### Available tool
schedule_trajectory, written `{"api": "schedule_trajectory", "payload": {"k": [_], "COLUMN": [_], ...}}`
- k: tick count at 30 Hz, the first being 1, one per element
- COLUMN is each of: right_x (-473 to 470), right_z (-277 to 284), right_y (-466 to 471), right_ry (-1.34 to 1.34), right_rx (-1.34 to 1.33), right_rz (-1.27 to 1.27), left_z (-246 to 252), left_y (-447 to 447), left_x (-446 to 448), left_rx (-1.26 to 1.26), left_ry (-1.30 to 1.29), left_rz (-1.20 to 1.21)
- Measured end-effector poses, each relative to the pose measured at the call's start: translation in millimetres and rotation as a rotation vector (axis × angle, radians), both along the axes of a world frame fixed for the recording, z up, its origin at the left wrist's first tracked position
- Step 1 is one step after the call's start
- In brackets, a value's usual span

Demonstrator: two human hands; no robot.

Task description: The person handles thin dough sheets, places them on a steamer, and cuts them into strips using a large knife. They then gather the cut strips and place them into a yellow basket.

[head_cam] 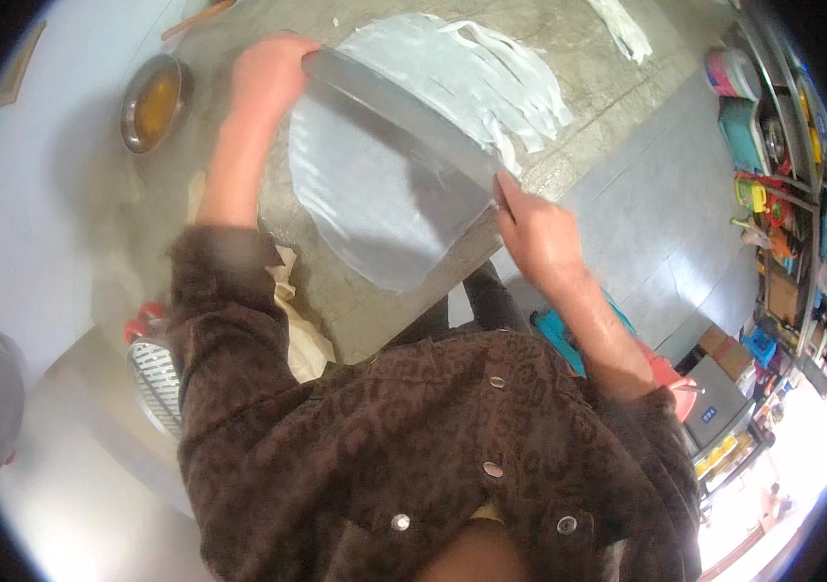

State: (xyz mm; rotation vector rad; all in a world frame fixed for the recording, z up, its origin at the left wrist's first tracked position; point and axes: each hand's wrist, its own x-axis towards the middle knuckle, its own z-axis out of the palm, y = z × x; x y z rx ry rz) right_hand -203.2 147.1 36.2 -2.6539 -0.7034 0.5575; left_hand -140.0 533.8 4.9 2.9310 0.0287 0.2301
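A long, two-handled metal blade (pixel 406 102) spans a wide round sheet of pale dough (pixel 370 196). My left hand (pixel 272 80) grips its far left end, and my right hand (pixel 541 236) holds the handle at the other end, over the table's edge. On the far side of the blade the dough is cut into several narrow strips (pixel 522 94), some curled and spread apart at their ends. The nearer part of the sheet looks whole and lies flat, partly in shadow. Whether the blade's edge touches the dough cannot be seen.
The worktable (pixel 355 313) has a metal bowl (pixel 155 105) with yellow-brown contents at left and a bundle of dough strips (pixel 621 29) at the far edge. Crumpled cloth or paper (pixel 301 331) lies near my left sleeve. Crowded shelves (pixel 784 167) line the right beyond the floor.
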Motion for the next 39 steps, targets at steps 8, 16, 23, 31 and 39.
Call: {"api": "schedule_trajectory", "payload": {"k": [8,16,23,31,39], "right_x": [-16,-36,-65,-83,-123], "right_z": [-5,-24,-10,-17,-24], "right_y": [13,24,24,35,23], "right_ry": [0.011,0.071,0.085,0.127,0.069], "right_rx": [-0.010,-0.110,-0.040,-0.043,0.004], "right_rz": [0.017,0.033,0.085,0.127,0.195], "left_z": [-20,0,-4,-11,-19], "left_y": [18,20,25,39,32], "left_x": [-27,-59,-75,-121,-147], "left_rx": [0.056,0.061,0.039,0.073,0.049], "left_ry": [0.080,0.061,0.030,0.123,-0.022], "left_rz": [-0.050,-0.022,0.034,0.032,0.029]}}
